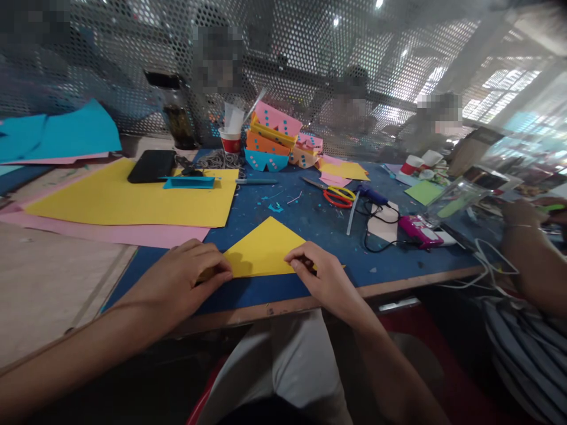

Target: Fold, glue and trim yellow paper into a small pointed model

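A yellow sheet of paper [266,251], folded into a triangle with its point away from me, lies on the blue mat [177,283] near the table's front edge. My left hand [197,268] grips its left corner, fingers curled and thumb at the near edge. At the right part of the same edge, my right hand [316,268] pinches the paper between thumb and fingers. Both corners are partly hidden by my hands.
Large yellow [186,206] and pink sheets lie left, under a black phone [151,165]. Folded paper pieces [270,139] stand at the back. Scissors [339,195], a glue gun [372,193] and a magenta device [420,230] lie right, near another person's arm [527,248].
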